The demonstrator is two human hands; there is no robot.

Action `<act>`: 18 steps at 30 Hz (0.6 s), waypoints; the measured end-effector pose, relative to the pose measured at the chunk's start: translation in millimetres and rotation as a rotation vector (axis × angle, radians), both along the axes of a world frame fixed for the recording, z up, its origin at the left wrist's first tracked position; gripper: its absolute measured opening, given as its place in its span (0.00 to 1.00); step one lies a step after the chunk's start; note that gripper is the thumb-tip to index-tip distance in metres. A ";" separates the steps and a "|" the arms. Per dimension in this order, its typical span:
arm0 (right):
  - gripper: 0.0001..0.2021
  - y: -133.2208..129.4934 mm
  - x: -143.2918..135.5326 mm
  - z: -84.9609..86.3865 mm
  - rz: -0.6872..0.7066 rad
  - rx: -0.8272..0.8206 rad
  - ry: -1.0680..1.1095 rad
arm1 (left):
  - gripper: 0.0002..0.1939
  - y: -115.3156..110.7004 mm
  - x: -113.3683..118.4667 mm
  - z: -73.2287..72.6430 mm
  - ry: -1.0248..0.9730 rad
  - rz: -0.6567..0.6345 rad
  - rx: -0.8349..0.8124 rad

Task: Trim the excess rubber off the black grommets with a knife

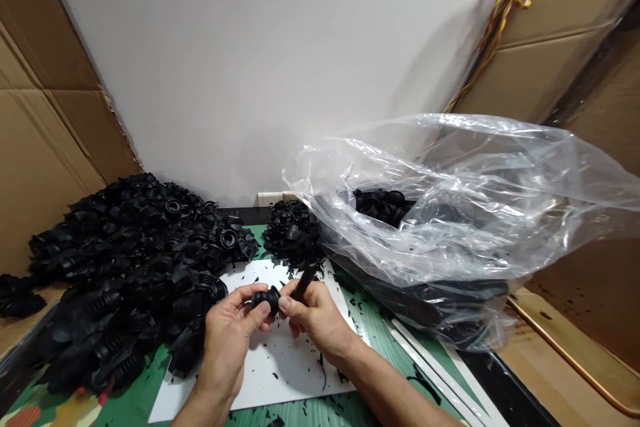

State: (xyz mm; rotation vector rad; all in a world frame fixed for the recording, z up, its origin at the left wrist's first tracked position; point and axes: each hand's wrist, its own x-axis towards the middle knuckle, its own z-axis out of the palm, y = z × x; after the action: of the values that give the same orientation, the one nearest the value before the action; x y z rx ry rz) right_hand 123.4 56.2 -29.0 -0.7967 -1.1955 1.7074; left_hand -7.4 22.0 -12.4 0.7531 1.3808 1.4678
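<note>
Over the white board, my left hand is closed on a small black ribbed rubber bellows, held sideways between thumb and fingers. My right hand is closed too, its thumb and fingertips at the right end of the bellows. A dark stick-like thing sticks up out of the right hand; its lower end is hidden by the fingers, so I cannot tell its kind. Thin black scraps lie scattered over the board around both hands.
A large heap of black ribbed rubber parts fills the left. Behind the board is a pile of black scraps. At right, a clear plastic bag holds more black parts. White strips lie on the green mat; cardboard stands at the sides.
</note>
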 end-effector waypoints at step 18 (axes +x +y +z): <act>0.20 -1.0 -6.8 -4.0 -0.010 -0.004 0.023 | 0.15 -2.4 0.3 0.4 0.031 0.015 0.017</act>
State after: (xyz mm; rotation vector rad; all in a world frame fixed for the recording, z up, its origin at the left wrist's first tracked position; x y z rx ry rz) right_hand 116.6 55.3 -33.1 -0.7820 -1.1707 1.7069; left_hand -7.1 19.5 -12.0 0.7807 1.4014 1.4867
